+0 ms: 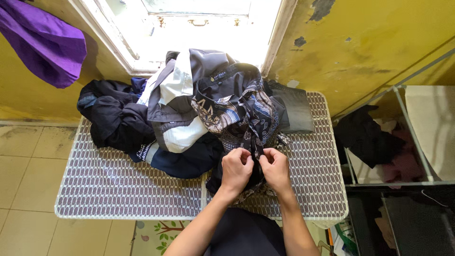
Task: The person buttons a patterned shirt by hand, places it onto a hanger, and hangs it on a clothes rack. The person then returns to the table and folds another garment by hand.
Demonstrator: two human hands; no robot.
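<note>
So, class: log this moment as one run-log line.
left hand: pinching patterned shirt | right hand: pinching same shirt | shirt: on clothes pile | surface: patterned table

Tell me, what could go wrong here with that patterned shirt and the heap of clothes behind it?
1. Both hands, the left hand and the right hand, pinch the patterned shirt, whose upper part lies on the clothes pile. A pull toward the person might drag other garments along.
2. The dark garments reach the table's far left edge, so a tug could tip them to the floor.
3. The shirt's lower part hangs over the near edge and may slide off.
</note>
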